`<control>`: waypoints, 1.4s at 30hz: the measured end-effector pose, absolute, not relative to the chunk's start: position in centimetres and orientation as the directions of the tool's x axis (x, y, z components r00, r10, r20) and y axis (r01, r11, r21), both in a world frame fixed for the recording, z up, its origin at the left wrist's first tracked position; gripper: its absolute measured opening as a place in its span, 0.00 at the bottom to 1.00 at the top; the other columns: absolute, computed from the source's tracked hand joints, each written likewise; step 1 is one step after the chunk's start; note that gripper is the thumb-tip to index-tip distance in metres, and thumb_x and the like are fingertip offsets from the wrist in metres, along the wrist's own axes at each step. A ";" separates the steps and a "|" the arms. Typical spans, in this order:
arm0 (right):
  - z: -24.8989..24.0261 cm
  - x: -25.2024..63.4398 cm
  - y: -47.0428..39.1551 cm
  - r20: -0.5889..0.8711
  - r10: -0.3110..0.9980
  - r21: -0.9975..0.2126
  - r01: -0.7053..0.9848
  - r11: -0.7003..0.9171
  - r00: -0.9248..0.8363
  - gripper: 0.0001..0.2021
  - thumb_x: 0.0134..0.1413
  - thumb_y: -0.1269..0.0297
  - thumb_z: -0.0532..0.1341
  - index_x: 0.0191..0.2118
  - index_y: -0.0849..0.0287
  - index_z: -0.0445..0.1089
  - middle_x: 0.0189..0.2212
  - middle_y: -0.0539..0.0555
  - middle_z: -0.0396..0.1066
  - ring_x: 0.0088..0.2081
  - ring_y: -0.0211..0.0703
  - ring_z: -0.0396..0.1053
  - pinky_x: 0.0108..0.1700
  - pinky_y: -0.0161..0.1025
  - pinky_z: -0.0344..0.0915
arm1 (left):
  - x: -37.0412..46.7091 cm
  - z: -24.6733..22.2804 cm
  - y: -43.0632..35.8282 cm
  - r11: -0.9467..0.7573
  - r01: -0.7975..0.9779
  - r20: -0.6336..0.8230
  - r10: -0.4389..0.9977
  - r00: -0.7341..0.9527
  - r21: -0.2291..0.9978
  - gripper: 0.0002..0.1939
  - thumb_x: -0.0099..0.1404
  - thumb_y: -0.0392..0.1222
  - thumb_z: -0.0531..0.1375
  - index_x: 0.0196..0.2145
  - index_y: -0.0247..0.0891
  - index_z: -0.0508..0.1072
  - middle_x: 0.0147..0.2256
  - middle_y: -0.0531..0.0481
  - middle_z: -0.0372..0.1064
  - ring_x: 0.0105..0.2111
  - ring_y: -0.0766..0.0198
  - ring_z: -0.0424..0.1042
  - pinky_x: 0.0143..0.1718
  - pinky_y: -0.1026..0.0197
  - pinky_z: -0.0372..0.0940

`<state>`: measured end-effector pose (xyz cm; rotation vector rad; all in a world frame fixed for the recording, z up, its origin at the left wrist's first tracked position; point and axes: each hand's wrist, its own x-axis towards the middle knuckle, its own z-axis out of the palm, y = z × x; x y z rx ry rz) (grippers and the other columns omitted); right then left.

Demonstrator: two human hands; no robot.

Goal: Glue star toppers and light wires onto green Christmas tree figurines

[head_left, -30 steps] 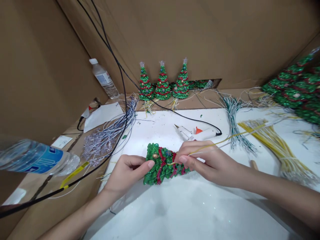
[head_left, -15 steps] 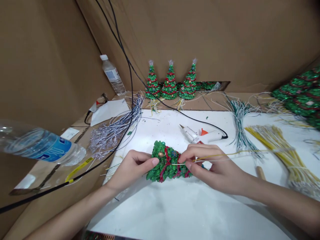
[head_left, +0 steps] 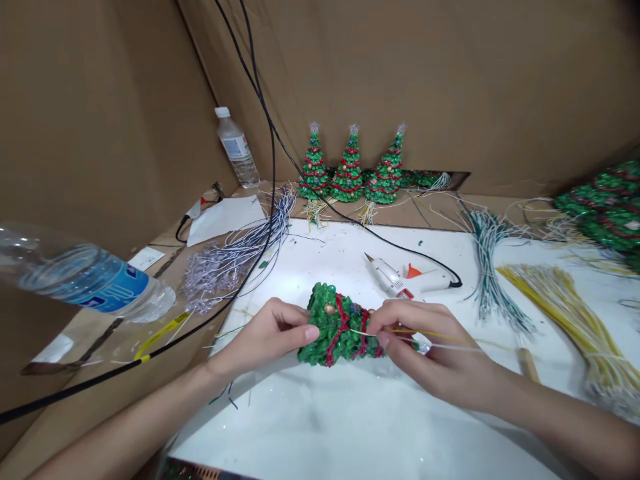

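Observation:
A green Christmas tree figurine (head_left: 333,330) with red garlands and small ornaments lies on its side above the white board. My left hand (head_left: 283,333) grips its wide base, thumb in front, the other fingers behind and partly hidden. At the tree's narrower end, my right hand (head_left: 425,347) pinches a thin wire (head_left: 363,333) between thumb and index finger. The wire's pale tip points left across the tree's front, while yellow and white strands trail out to the right of the fingers. A clear piece (head_left: 423,343) shows at the tree's tip, partly covered by my right hand.
Behind the tree lies a white glue gun (head_left: 415,280) with a black cord. Three decorated trees (head_left: 347,173) stand along the cardboard wall. Bundles of purple-white (head_left: 220,270), green-white (head_left: 487,267) and yellow-white wires (head_left: 575,313) flank the board. A water bottle (head_left: 100,280) leans in at left.
The view has shifted slightly, so the scene sits a little further right. My right hand still pinches the wire, whose trailing strands now hang lower. The left hand keeps its hold on the tree.

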<state>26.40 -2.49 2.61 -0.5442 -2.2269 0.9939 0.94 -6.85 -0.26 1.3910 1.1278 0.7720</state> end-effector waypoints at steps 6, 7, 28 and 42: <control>2.1 26.1 -2.3 0.229 0.597 -0.815 0.183 0.549 -0.769 0.06 0.62 0.72 0.53 0.38 0.57 0.67 0.29 0.47 0.69 0.30 0.31 0.64 0.31 0.30 0.59 | 0.4 -0.3 -6.4 0.040 0.232 -0.134 0.903 0.408 0.972 0.31 0.60 0.64 0.60 0.15 0.35 0.58 0.19 0.57 0.47 0.21 0.71 0.47 0.22 0.64 0.41; 2.0 26.0 -2.3 0.208 0.602 -0.824 0.194 0.532 -0.771 0.06 0.62 0.72 0.53 0.38 0.57 0.67 0.29 0.46 0.69 0.30 0.31 0.64 0.32 0.30 0.59 | 0.3 -0.3 -6.3 0.040 0.235 -0.139 0.896 0.422 0.971 0.32 0.60 0.65 0.59 0.15 0.35 0.58 0.19 0.57 0.47 0.22 0.71 0.48 0.23 0.64 0.41; 2.8 26.2 -2.3 0.285 0.631 -0.866 0.088 0.493 -0.722 0.13 0.68 0.65 0.51 0.38 0.61 0.71 0.29 0.50 0.69 0.27 0.30 0.63 0.26 0.29 0.59 | 0.5 0.4 -6.0 0.046 0.196 -0.139 0.858 0.494 0.980 0.32 0.61 0.65 0.59 0.16 0.34 0.59 0.22 0.56 0.54 0.22 0.72 0.52 0.23 0.64 0.45; 2.9 26.2 -2.2 0.282 0.580 -0.835 0.102 0.540 -0.764 0.12 0.67 0.66 0.52 0.39 0.61 0.73 0.31 0.52 0.72 0.32 0.34 0.67 0.34 0.33 0.61 | 0.7 0.6 -6.3 0.147 0.107 -0.181 0.824 0.536 0.983 0.32 0.62 0.64 0.59 0.16 0.33 0.61 0.21 0.57 0.53 0.16 0.77 0.48 0.15 0.67 0.41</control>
